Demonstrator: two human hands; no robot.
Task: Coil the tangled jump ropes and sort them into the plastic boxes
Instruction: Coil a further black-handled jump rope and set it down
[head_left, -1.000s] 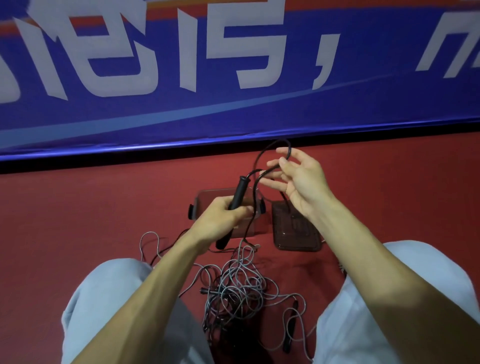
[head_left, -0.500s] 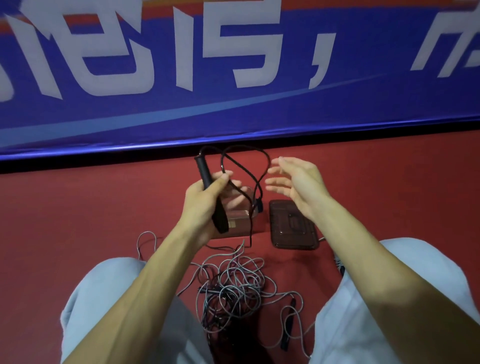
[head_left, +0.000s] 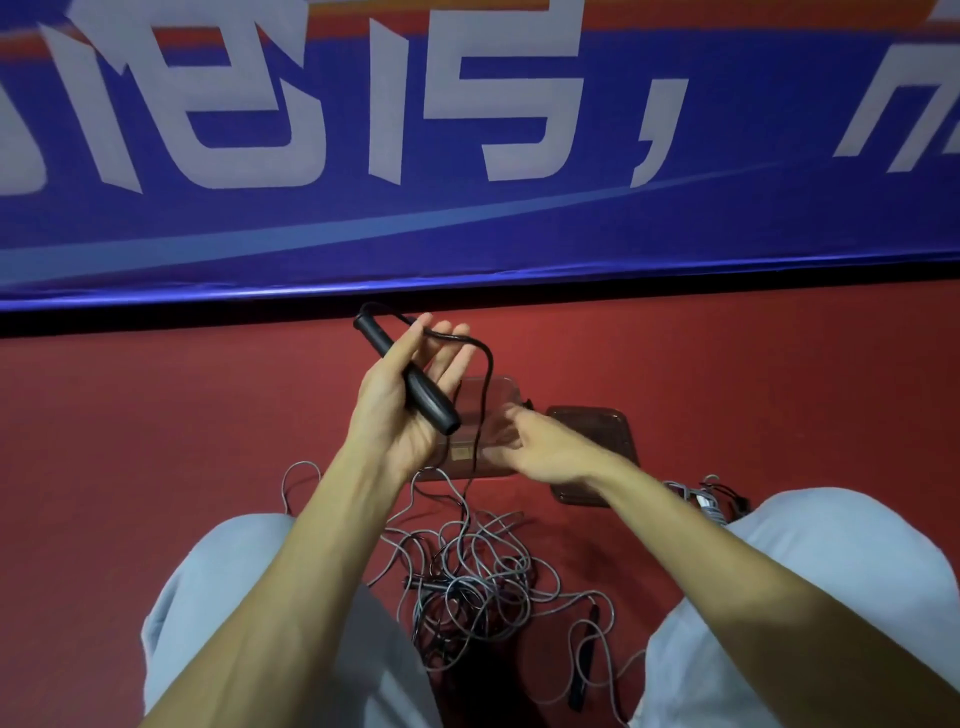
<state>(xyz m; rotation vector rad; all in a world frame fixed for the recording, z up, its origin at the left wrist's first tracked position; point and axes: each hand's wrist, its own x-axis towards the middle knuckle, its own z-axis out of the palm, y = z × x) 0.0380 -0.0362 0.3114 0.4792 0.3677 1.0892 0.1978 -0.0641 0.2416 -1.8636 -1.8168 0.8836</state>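
Observation:
My left hand (head_left: 395, 410) is raised and holds a black jump rope handle (head_left: 415, 384), thumb clamped across it, fingers straight. The black cord (head_left: 485, 374) runs over those fingers and drops to the tangled pile of grey and black ropes (head_left: 467, 582) on the floor between my knees. Low and to the right, my right hand (head_left: 540, 447) reaches left to the hanging cord; blur hides whether it pinches it. Behind the hands stand a clear plastic box (head_left: 498, 395) and a second brownish box or lid (head_left: 602, 431).
A blue banner wall (head_left: 467, 218) closes off the back, just beyond the boxes. The floor (head_left: 156, 426) is red. Another black handle (head_left: 584, 660) lies at the pile's right edge. More grey rope (head_left: 709, 501) lies by my right knee (head_left: 810, 571).
My left hand has tipped the handle over and spread its fingers, cord draped across them. My right hand has dropped from beside the loop down and left to the hanging cord.

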